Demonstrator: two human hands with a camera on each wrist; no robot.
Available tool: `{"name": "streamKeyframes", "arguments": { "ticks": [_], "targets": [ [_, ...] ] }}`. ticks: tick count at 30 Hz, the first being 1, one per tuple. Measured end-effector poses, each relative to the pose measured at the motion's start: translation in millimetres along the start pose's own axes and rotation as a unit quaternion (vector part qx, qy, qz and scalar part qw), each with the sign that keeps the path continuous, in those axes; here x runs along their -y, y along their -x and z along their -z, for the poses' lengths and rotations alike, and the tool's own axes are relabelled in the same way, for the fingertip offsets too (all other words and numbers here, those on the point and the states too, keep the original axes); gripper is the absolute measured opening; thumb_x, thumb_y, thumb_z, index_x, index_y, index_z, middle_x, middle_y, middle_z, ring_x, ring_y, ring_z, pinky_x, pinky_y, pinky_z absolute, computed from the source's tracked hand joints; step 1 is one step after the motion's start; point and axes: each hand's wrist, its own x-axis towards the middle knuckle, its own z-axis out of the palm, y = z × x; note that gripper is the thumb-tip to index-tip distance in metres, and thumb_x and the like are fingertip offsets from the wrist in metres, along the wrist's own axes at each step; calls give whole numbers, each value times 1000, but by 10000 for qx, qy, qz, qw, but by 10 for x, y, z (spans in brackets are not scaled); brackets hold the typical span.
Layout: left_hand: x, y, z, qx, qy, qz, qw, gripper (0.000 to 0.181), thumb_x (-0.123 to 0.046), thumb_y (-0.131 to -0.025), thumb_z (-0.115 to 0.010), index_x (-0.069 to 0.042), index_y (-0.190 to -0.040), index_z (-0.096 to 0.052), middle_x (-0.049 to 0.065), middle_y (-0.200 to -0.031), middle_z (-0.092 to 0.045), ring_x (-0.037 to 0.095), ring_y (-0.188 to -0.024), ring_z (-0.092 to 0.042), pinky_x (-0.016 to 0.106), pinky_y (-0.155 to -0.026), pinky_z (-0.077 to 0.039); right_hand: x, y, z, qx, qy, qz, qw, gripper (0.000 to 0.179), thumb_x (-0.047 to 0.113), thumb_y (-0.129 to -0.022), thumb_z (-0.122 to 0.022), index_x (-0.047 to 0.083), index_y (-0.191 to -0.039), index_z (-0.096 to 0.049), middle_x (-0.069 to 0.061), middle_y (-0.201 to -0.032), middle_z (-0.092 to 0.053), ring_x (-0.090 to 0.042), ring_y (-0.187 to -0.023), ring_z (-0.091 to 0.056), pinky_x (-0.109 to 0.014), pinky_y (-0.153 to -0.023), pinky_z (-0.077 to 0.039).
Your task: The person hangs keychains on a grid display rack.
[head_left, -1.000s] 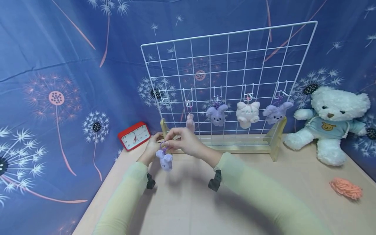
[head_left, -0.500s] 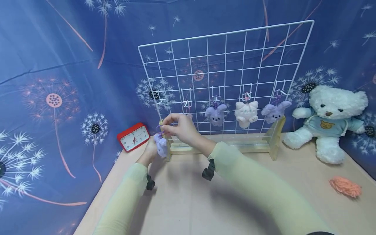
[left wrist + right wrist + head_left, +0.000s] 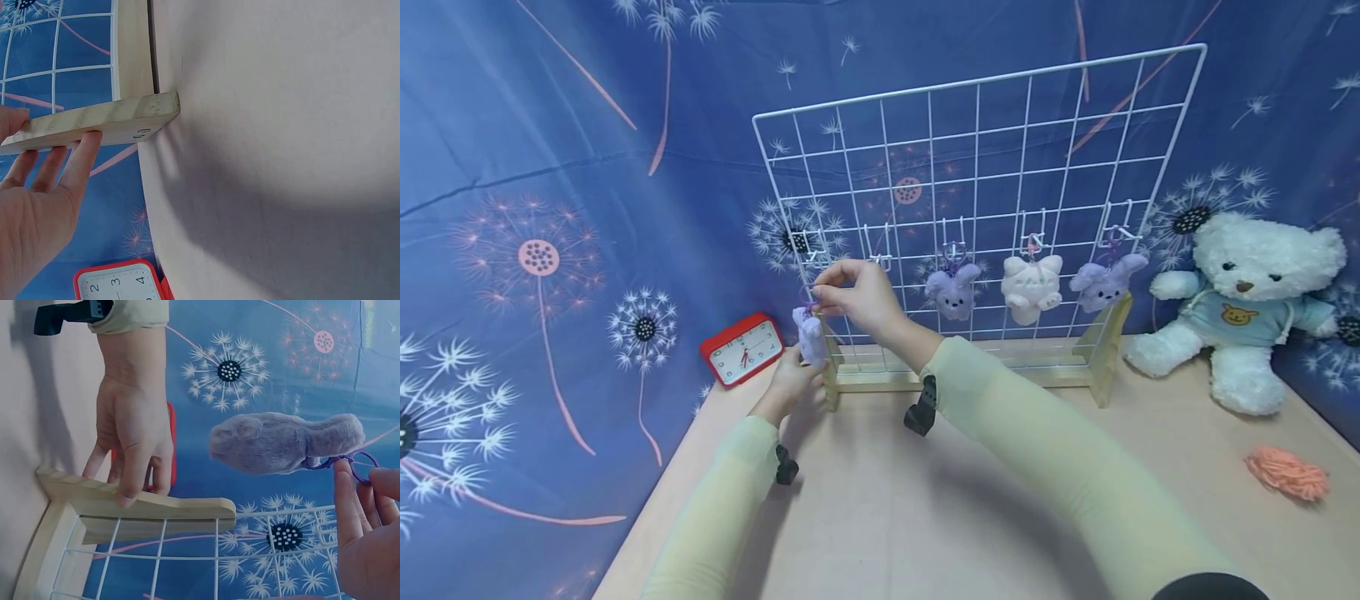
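Note:
My right hand [image 3: 872, 304] pinches the purple ring [image 3: 357, 479] of a fluffy lilac plush keychain [image 3: 810, 336], which dangles at the left edge of a white wire grid rack [image 3: 981, 81]. Just above those fingers, a white hook [image 3: 811, 260] on the grid carries nothing. My left hand [image 3: 44, 212] grips the rack's wooden side leg [image 3: 106, 120], thumb on one face and fingers on the other. Further right hang a lilac plush [image 3: 953, 293], a white cat plush [image 3: 1032, 289] and another lilac plush [image 3: 1107, 283]. The right hand covers the spot below the second hook [image 3: 880, 260].
A red alarm clock [image 3: 742, 350] leans behind my left wrist. The white teddy bear [image 3: 1247, 317] in a blue top sits right of the rack. Orange yarn [image 3: 1287, 473] lies on the table [image 3: 880, 517] at the right. Blue dandelion-print cloth [image 3: 542, 333] forms the backdrop.
The right hand has raised the lilac plush keychain up toward the leftmost hook, now covering the pink plush. My left hand stays at the wooden leg.

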Motion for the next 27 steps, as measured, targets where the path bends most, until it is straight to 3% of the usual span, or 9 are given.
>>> {"name": "streamKeyframes", "arguments": {
  "ticks": [7,14,21,27],
  "targets": [
    [54,-24,-27,-135,50,121,9998,45,2,-96,-64,8,-138,-52,25,-140,-55,34,-136,-45,47,-118,-32,-4,-3,-61,-294,-20,65,9995,6,-9,-93,-69,-10,-99,-68,-13,-88,-63,-19,-74,-72,-31,-74,-63],
    [57,-31,-49,-252,19,113,9996,44,2,-95,-65,7,-136,-50,24,-135,-56,31,-128,-47,48,-116,-34,4,30,-161,-471,-163,-115,9987,8,-6,-97,-63,-9,-105,-64,-14,-99,-60,-28,-87,-73,-28,-80,-61],
    [49,-38,-25,-58,28,148,9999,49,4,-96,-64,9,-142,-48,29,-142,-52,41,-132,-50,48,-113,-40,13,-48,-242,-800,-124,-55,9967,10,-1,-100,-63,-6,-108,-64,-13,-98,-63,-28,-91,-73,-28,-80,-61],
    [49,-44,-18,112,369,149,9991,52,8,-98,-58,6,-148,-44,30,-145,-49,46,-128,-53,49,-106,-48,-2,-115,-264,-1123,-288,-4,9933,9,-3,-99,-63,-9,-106,-63,-15,-99,-62,-32,-91,-72,-26,-79,-60]
  ]
}}
